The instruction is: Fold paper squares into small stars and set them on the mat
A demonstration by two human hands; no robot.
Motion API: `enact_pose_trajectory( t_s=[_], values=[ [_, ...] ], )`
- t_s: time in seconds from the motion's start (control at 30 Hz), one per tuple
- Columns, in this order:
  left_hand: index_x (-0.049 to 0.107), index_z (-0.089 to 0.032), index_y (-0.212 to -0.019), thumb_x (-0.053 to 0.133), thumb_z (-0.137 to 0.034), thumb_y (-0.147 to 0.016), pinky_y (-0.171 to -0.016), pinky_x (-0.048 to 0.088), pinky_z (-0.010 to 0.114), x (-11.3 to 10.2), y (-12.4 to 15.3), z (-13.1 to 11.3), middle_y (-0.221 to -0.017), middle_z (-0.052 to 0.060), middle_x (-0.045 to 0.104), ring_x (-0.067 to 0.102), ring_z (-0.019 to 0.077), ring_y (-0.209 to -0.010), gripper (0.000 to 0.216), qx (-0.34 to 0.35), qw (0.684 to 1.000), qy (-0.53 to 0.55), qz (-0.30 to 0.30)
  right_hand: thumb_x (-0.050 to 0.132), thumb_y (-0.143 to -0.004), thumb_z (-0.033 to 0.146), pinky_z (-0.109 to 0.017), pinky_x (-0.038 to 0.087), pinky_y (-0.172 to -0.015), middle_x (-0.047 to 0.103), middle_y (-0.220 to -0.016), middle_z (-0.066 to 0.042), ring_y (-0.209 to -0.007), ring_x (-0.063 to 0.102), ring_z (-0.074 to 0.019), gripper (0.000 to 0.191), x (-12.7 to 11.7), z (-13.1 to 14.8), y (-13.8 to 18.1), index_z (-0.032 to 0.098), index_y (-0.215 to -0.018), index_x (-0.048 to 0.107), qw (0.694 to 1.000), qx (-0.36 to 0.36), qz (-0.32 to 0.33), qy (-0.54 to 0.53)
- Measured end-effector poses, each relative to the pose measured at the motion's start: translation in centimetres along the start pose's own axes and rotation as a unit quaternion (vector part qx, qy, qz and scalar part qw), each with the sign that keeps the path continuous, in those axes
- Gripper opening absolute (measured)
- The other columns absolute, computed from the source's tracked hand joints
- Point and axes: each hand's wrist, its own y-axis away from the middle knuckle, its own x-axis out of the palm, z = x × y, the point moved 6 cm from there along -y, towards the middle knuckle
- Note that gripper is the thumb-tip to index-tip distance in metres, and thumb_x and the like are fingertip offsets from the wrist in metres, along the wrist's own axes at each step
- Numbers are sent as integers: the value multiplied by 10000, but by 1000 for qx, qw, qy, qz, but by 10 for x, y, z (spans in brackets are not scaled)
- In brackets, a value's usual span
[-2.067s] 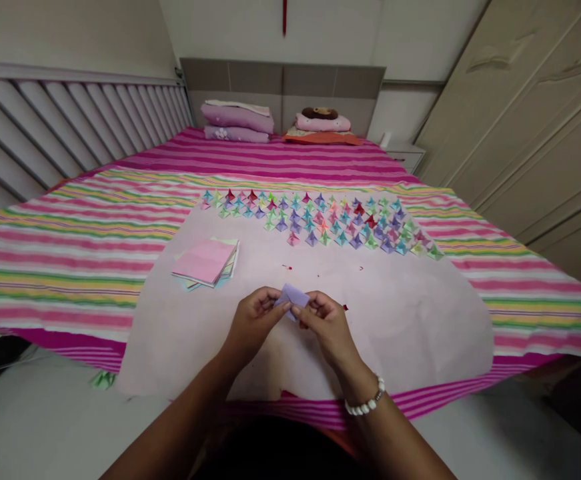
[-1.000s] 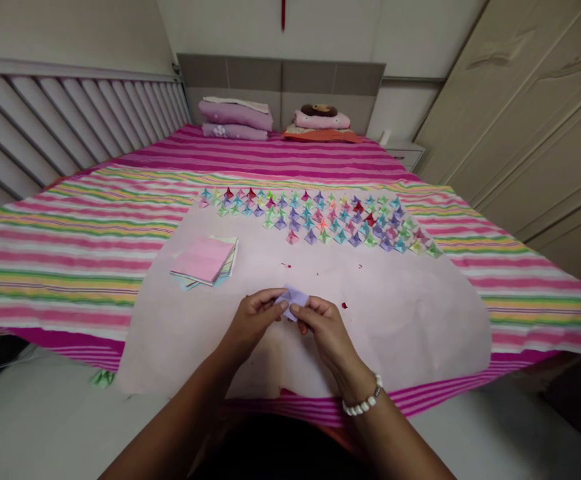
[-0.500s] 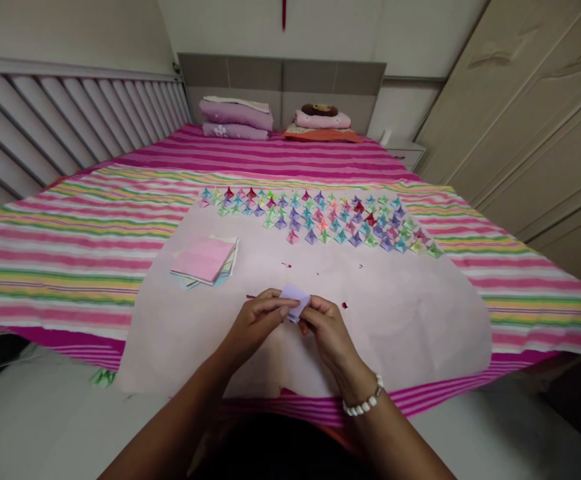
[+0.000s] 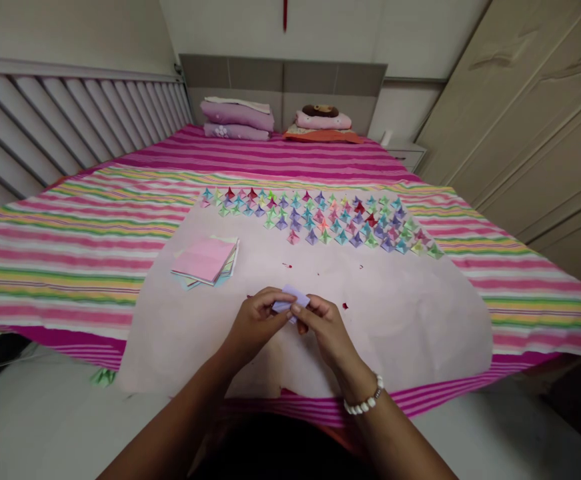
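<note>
A small folded piece of lilac origami paper point(image 4: 296, 294) is held up between both hands, over the near middle of a large white sheet point(image 4: 410, 313). My left hand point(image 4: 260, 315) pinches its left side, fingers behind and thumb in front. On the right side my right hand point(image 4: 321, 321) grips it, the thumb pressed on its face near the left thumb. Fingers cover the lower part of the paper, so its folds there are hard to see. To the left lies a stack of square coloured papers point(image 4: 204, 259), pink on top.
Rows of small folded paper pieces point(image 4: 330, 217) in many colours stand along the sheet's far side. Red scraps point(image 4: 345, 306) are scattered on the sheet. Underneath is a striped bedspread point(image 4: 60, 247). Folded bedding point(image 4: 237, 119) sits by the headboard; a green paper piece point(image 4: 103, 377) lies at lower left.
The lilac paper has turned and now shows a wider, flatter shape. The left fingers have curled closer round it, and the right thumb has moved left onto its face.
</note>
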Motion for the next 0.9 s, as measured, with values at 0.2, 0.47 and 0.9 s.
enact_pose_trajectory(
  t_s=[0.2, 0.47, 0.9],
  values=[
    [618, -158, -1079, 809, -271, -593, -742, 512, 303, -4, 3, 16, -944, 50, 669, 647, 162, -795, 534, -87, 989, 67, -97, 677, -754, 385, -238, 317, -505, 490, -469, 46, -472, 414, -103, 254, 1, 0, -1, 184, -621, 600, 1000, -15, -28, -4],
    [674, -157, -604, 747, -361, -669, -585, 418, 241, -9, 0, 6, -568, -21, 615, 538, 121, -584, 225, -77, 995, -37, -46, 756, -666, 372, -240, 309, -486, 495, -487, 49, -476, 409, -106, 203, -5, 1, -1, 190, -677, 667, 998, -14, -67, 11],
    [559, -184, -738, 685, -211, -745, -683, 467, 255, -5, 2, 5, -761, 11, 663, 613, 135, -720, 130, 8, 999, 8, -52, 779, -635, 278, -218, 305, -484, 522, -530, 52, -482, 403, -81, 188, -10, 0, -1, 177, -651, 621, 993, -15, -109, -47]
  ],
)
